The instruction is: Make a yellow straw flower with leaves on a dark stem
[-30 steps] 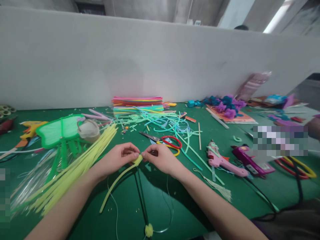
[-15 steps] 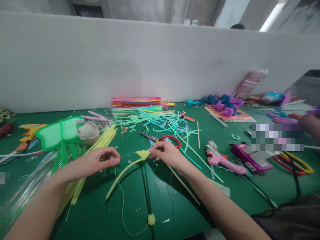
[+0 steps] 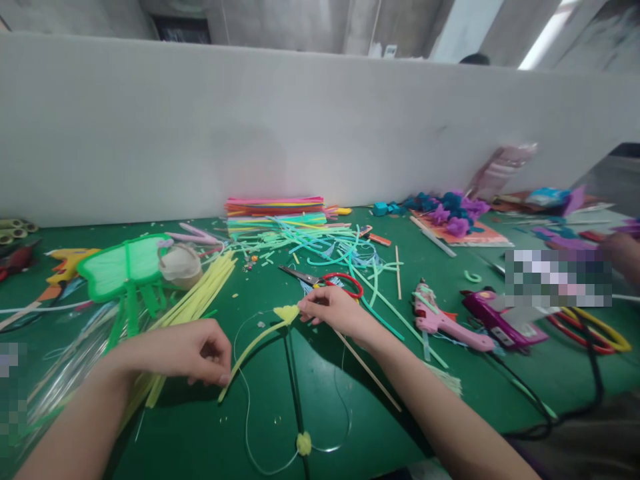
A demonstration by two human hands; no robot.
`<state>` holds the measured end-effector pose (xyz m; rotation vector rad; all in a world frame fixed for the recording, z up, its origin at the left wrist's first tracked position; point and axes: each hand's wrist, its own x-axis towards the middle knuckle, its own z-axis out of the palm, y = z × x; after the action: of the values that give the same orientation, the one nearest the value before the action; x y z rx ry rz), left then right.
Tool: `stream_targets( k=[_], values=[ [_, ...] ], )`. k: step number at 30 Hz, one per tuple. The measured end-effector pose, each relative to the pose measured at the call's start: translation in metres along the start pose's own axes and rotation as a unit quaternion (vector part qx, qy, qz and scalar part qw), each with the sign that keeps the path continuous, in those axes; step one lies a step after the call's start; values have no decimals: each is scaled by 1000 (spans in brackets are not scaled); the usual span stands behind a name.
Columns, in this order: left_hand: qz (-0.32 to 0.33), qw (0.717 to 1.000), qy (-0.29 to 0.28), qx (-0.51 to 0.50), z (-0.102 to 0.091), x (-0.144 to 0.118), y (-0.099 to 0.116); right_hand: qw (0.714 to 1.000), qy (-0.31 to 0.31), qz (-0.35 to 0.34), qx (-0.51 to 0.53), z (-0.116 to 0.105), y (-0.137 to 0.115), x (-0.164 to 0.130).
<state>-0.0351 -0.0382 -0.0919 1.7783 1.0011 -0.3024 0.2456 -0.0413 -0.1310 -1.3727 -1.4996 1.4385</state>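
My right hand (image 3: 333, 310) pinches the edge of a small yellow heart-shaped pipe-cleaner piece (image 3: 286, 313). From that piece a curved yellow pipe cleaner (image 3: 255, 342) runs down to the left. My left hand (image 3: 200, 357) has thumb and fingers closed at its lower end, and a short tip shows below them. A dark thin stem stretches down from the heart to a fuzzy yellow knot (image 3: 303, 443) near the table's front. Thin clear thread (image 3: 247, 427) loops out from the knot on both sides. Just beyond my right hand lie red-handled scissors (image 3: 343, 283).
Yellow pipe cleaners (image 3: 205, 293) and a green fuzzy-edged shape (image 3: 127, 267) lie left. Colourful pipe cleaners (image 3: 275, 208) are stacked against the white partition (image 3: 300, 127). To the right are a pink glue gun (image 3: 450, 327), a purple glue gun (image 3: 500, 323) and a wooden stick (image 3: 373, 377).
My left hand has moved down, from open space beside the heart to the lower end of the curved pipe cleaner, and closed there. My right hand keeps its pinch.
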Motion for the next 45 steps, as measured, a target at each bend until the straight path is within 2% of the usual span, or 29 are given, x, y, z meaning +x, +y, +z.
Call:
stream_targets(
  k=[2,7,12,15,17,21,25,29,32,34,38,42,45],
  values=[
    [-6,1000,-2,-9,0,-1,-1,1000,-1,-2,1,0,1,0],
    [-82,997,-12,1,6,5,-6,1000,-5,-4,7,0,3,1],
    [-48,996,-51,-55,10,8,-2,1000,-6,-18,-11,0,5,1],
    [-22,996,-48,-71,8,1,3,999,-7,-28,-36,-1,5,0],
    [5,996,-15,-82,5,-3,9,999,-7,-28,-37,-1,5,0],
    [38,990,100,-87,1,0,17,999,-12,-29,-15,-1,5,0],
    [65,978,196,20,1,11,16,999,-18,-27,-7,-1,5,0],
    [97,964,231,84,0,16,11,1000,-20,-23,2,-1,5,0],
    [82,969,222,72,-3,14,7,999,-22,-22,9,-1,3,-2],
    [80,976,199,26,-6,12,3,999,-24,-18,18,-1,1,-3],
    [127,976,168,-58,-9,8,-2,999,-32,-11,36,-2,-2,-5],
    [114,978,166,-53,-5,11,1,998,-38,-9,53,-3,-1,-4],
    [115,978,130,-113,3,16,9,997,-43,-13,67,-3,1,-3]
  ],
)
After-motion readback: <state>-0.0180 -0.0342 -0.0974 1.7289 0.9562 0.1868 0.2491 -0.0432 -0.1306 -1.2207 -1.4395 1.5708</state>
